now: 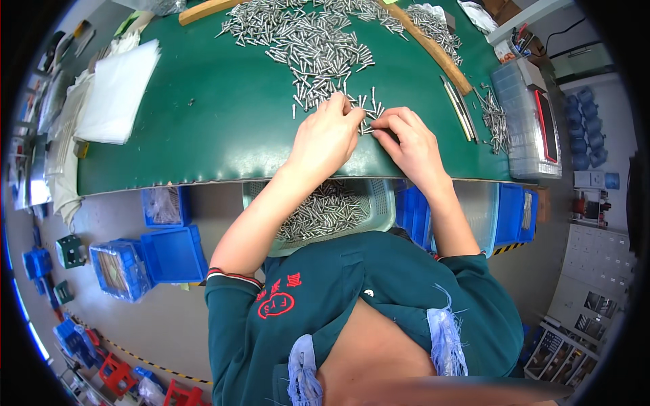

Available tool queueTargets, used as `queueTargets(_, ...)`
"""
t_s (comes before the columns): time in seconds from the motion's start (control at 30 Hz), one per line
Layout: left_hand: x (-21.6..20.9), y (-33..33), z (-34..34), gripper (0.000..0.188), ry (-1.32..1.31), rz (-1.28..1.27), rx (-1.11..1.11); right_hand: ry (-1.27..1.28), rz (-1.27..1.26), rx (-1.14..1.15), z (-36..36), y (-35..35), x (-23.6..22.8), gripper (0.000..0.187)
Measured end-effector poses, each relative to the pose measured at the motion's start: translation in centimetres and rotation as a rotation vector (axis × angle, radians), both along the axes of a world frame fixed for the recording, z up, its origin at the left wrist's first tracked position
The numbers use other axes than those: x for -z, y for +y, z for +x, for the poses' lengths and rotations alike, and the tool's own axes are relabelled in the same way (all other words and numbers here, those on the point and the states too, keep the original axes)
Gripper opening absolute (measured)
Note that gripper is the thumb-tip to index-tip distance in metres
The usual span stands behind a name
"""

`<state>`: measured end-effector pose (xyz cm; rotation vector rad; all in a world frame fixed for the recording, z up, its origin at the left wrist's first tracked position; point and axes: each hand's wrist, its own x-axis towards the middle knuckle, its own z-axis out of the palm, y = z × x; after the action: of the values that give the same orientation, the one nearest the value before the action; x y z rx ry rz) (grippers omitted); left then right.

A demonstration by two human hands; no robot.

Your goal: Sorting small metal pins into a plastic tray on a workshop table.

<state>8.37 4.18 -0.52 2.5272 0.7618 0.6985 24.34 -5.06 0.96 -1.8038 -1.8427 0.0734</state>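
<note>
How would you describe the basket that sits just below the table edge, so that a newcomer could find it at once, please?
Start at the green table and follow its near edge to where the person's left hand and right hand meet. Directly beneath, in front of the person's body, sits a pale mesh basket of small metal pins. Unlike the solid blue bins around it, its walls are perforated and light-coloured.

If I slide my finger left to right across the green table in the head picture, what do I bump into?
Stack of white sheets → left hand → right hand → long metal rods → small heap of pins → clear plastic box.
</note>
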Motion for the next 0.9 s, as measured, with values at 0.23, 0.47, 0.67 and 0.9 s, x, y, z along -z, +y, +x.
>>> queueTargets(0.23,-0.3,-0.6,-3.2,0.014,0.052,0.031,-0.048,0.034,-0.041,-0.036,-1.5,-0.4,-0.2,0.015)
queueTargets(0.47,-1.1,-1.8,-5.3,0.02,0.028,-0.04,-0.007,0.038,-0.014,-0.071,-3.3,0.3,0.2,0.022)
queueTargets(0.67,-0.9,-1.9,-6.2,0.024,0.015,-0.026,-0.063,0.069,-0.028,-0.103,-4.6,0.6,0.2,0.026)
queueTargets(0.9,-1.3,-2.2,-6.8,0.021,0.052,-0.006,-0.05,0.016,-0.025,-0.18,-4.1,0.4,0.2,0.019)
